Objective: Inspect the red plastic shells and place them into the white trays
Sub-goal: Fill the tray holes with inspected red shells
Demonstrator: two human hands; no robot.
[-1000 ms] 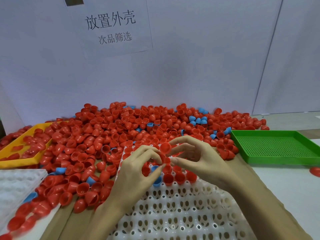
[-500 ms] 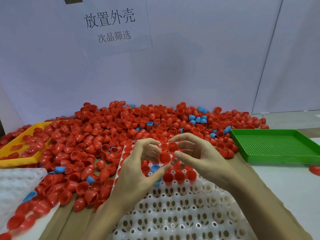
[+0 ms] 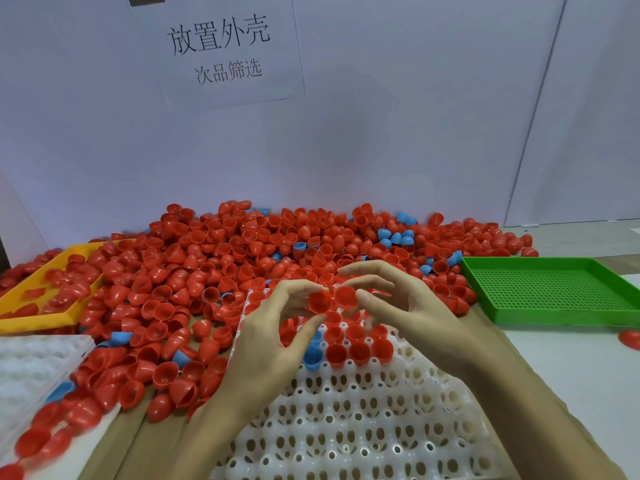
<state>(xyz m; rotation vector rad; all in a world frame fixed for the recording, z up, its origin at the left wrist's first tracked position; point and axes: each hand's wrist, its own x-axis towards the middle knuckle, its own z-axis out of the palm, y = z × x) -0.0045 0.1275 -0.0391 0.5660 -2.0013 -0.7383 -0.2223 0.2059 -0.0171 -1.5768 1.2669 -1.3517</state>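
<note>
My left hand [image 3: 266,344] pinches one red shell [image 3: 318,301] between thumb and fingers, above the far end of the white tray [image 3: 346,427]. My right hand [image 3: 412,306] pinches a second red shell [image 3: 346,296] right beside it; the two shells nearly touch. Several red shells [image 3: 358,351] and a blue one [image 3: 313,356] sit in the tray's far rows, and its near rows are bare. A big heap of loose red shells [image 3: 242,258] with a few blue ones lies behind and to the left.
A green perforated tray [image 3: 554,289] stands at the right. A yellow tray [image 3: 38,289] holding red shells is at the far left. Another white tray [image 3: 31,372] lies at the near left. One stray red shell [image 3: 630,339] lies at the right edge.
The shells between my fingertips have come apart into one in each hand, held side by side. Both hands stay above the tray's far end.
</note>
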